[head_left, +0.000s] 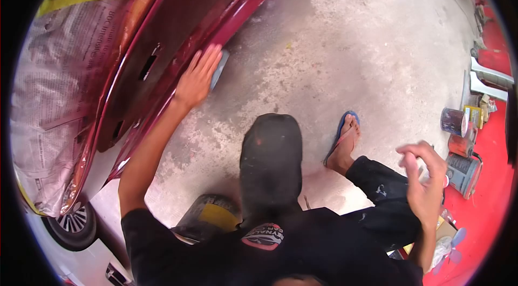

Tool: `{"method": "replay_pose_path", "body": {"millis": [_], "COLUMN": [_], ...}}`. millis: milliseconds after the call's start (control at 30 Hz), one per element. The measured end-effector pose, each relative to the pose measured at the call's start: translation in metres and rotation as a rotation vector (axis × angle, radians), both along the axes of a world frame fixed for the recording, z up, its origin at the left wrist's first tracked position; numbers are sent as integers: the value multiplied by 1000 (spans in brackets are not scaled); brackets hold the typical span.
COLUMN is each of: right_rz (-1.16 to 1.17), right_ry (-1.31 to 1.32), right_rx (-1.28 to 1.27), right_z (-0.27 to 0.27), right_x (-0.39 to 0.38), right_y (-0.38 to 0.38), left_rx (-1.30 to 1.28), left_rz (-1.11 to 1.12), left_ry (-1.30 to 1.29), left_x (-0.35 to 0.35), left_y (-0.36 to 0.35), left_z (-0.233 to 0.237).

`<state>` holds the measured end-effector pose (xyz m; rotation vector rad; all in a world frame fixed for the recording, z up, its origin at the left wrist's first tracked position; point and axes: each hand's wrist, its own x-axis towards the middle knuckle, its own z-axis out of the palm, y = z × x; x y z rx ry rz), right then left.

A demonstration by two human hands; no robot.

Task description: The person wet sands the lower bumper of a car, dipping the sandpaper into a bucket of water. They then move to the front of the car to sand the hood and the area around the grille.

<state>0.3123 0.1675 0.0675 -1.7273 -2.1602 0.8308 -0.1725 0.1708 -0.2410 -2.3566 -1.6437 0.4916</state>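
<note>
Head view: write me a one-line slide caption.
Left hand laid flat over a grey pad at the edge of a glossy red panel, right hand raised, half-curled and apart from it.

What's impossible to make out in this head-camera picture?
Flat grey pad: head view, mostly hidden beneath the bare left hand.
Small print on the grey newspaper sheets: head view, too small.
Glossy white car: head view, cut off at the lower left edge.
Dark round container with a yellow band: head view, partly covered by the black shirt.
</note>
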Motion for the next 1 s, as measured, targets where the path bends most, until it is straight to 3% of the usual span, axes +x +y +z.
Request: {"method": "replay_pose_path", "body": {"millis": [100, 167, 233, 300, 400, 500, 600, 667, 767, 867, 933, 1000], "right_rz": [332, 318, 287, 249, 217, 361, 454, 466, 295, 285, 342, 386], "right_ry": [-362, -285, -294, -367, -449, -387, -357, -331, -408, -410, -384, -384], "right_rx": [282, 320, 321, 242, 173, 102, 2, -24, -24, -42, -44, -52], "right_z": [9, 9, 7, 5, 10, 19, 19, 16, 14, 11, 13, 16], "right_x": [-28, -25, -16, 3, 14, 2, -5, 6, 33, 35, 31, 21], "right_y": [8, 8, 13, 18, 19, 22, 17, 21, 22, 21, 21, 19], "left_rx": [157, 206, 139, 45, 19, 143, 242, 185, 50, 0, 153, 178], "left_rz": [-27, -2, -15, 18, 24, 4, -26, -22, 53, 61, 27, 5], "left_ry": [74, 70, -3, -32, -34, -33, 191, 72, -182, 4, -269, -17], "left_x": [48, 59, 39, 16, 4, 54, 87, 72, 25, 26, 50, 74], "left_y": [79, 107, 73, 25, 15, 100, 169, 138, 38, 35, 92, 145], "left_z": [-1, -4, 8, 13, 1, 5, -5, 4, 5, 6, 0, 9]}}
